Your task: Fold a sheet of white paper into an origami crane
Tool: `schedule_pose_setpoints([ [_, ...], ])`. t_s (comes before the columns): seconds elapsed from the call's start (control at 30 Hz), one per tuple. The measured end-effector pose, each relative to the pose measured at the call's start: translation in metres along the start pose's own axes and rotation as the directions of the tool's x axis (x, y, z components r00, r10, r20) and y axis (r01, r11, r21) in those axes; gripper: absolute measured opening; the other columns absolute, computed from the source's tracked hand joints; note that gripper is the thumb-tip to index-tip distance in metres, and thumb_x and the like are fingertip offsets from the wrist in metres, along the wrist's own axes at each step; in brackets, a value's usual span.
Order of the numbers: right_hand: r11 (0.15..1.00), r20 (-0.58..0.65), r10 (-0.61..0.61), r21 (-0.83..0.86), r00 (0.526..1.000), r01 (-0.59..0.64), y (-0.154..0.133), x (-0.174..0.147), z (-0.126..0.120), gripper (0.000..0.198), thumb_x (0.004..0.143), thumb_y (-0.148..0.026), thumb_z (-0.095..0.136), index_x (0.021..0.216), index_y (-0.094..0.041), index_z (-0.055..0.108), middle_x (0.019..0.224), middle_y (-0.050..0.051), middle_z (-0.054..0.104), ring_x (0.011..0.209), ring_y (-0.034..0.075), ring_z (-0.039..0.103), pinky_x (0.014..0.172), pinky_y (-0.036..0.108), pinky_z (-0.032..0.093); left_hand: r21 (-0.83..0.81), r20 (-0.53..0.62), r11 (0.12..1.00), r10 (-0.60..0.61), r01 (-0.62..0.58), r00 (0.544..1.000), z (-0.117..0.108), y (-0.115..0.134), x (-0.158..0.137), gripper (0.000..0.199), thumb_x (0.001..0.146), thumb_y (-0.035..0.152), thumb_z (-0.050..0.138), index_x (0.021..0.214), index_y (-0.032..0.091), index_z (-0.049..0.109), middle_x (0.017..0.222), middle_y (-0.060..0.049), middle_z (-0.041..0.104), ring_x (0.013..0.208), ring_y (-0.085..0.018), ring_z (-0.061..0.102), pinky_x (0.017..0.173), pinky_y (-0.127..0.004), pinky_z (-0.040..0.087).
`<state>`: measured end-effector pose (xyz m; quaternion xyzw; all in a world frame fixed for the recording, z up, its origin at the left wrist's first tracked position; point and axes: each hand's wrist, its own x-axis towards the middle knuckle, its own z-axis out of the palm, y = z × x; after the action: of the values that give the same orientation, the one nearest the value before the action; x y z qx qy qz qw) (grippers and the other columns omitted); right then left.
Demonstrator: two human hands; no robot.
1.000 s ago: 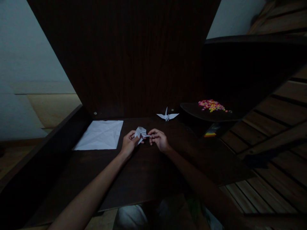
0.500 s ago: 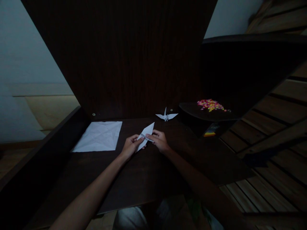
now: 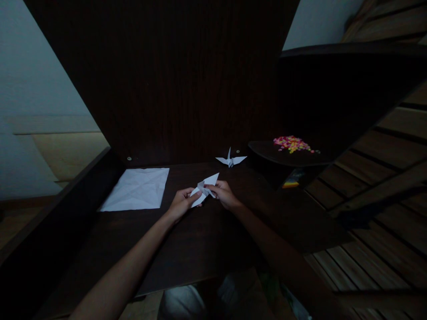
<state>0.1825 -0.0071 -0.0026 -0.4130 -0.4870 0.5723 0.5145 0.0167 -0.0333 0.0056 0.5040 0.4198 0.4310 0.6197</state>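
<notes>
A white folded paper crane (image 3: 211,180) is held between my two hands above the dark desk, its wings spread apart. My left hand (image 3: 182,202) pinches the near-left wing, thumb on top and fingers beneath. On the other side, my right hand (image 3: 224,194) grips near the body and the far-right wing. Some of the fingers under the paper are hidden. Farther back, a second white paper crane (image 3: 231,162) stands on the desk against the back panel with its wings out. A creased white paper sheet (image 3: 135,189) lies flat to the left.
The dark wooden desk (image 3: 187,253) has a raised side panel (image 3: 56,222) on the left and a tall back panel (image 3: 173,89). On a low rounded shelf (image 3: 263,150) at right sits a pile of small colourful pieces (image 3: 292,143). Wooden slats (image 3: 383,200) lie beyond.
The crane in my hands has turned, and its wings and centre fold now stand more open. My right hand has shifted slightly right along it. The other crane and sheet stay put.
</notes>
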Motion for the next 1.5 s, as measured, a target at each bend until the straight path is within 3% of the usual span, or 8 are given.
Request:
schedule_pose_setpoints([
  [0.2,1.000,0.001,-0.018,-0.004,1.000,0.018,-0.001,0.001,-0.004,0.024,0.060,-0.035,0.074,0.059,-0.013,0.064,0.041,-0.006,0.044,0.038,0.004,0.033,0.039,0.020,0.019,0.013,0.007,1.000,0.010,-0.010,1.000,-0.002,-0.004,0.002,0.036,0.064,0.044,0.075,0.080,0.012,0.069,0.067,-0.005,0.067,0.056,-0.013,0.058,0.052,-0.021,0.043],
  [0.77,0.995,-0.005,0.074,0.061,0.997,-0.073,-0.015,-0.001,-0.008,0.029,0.056,-0.035,0.076,0.058,-0.012,0.060,0.044,-0.006,0.046,0.035,0.002,0.031,0.035,0.019,0.013,0.080,0.010,0.997,0.011,-0.012,1.000,-0.001,-0.002,0.001,0.038,0.062,0.047,0.076,0.076,0.013,0.069,0.061,-0.003,0.065,0.051,-0.012,0.055,0.048,-0.020,0.038],
  [1.13,0.986,0.005,0.119,0.115,0.993,-0.118,-0.017,-0.002,-0.007,0.032,0.056,-0.037,0.077,0.055,-0.012,0.057,0.041,-0.007,0.043,0.035,0.002,0.030,0.035,0.019,0.013,0.026,0.032,1.000,0.005,-0.006,0.999,0.000,-0.002,0.000,0.034,0.064,0.044,0.076,0.075,0.013,0.067,0.062,-0.002,0.065,0.053,-0.011,0.054,0.051,-0.019,0.037],
  [1.5,0.958,0.180,0.161,0.207,0.970,-0.197,-0.009,-0.003,-0.009,0.023,0.060,-0.029,0.076,0.066,-0.012,0.063,0.049,-0.005,0.051,0.038,0.003,0.037,0.036,0.018,0.022,-0.083,0.033,0.995,0.058,-0.055,0.998,0.002,-0.001,-0.002,0.032,0.061,0.038,0.079,0.077,0.012,0.068,0.066,0.000,0.063,0.058,-0.009,0.053,0.055,-0.019,0.039],
])
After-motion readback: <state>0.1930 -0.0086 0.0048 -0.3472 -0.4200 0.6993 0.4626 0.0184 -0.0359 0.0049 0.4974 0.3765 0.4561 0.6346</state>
